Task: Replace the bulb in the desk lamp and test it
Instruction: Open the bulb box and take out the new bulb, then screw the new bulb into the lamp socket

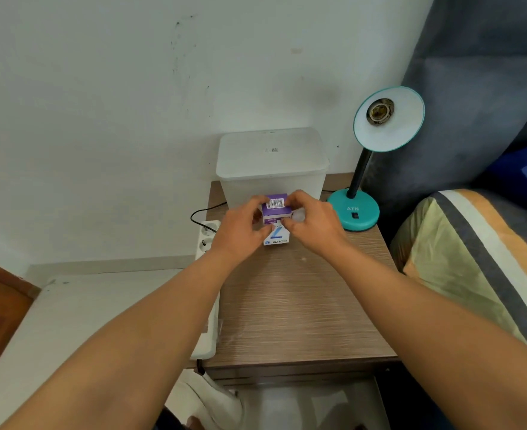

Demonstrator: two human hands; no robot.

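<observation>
A teal desk lamp [353,212] stands at the back right of the wooden bedside table [302,305]. Its shade [392,122] is tilted toward me and the socket [380,111] inside holds no bulb. Both my hands grip a small purple and white bulb box [276,209] just above the table, in front of the lamp's base. My left hand [240,228] holds the box's left side, and my right hand [312,221] pinches its right end near the top flap. No bulb is visible; whether one is inside the box I cannot tell.
A white lidded plastic container [271,162] stands behind my hands against the wall. A white power strip [206,240] with a black cable [203,212] lies along the table's left edge. A bed with striped bedding [473,249] and grey headboard is to the right.
</observation>
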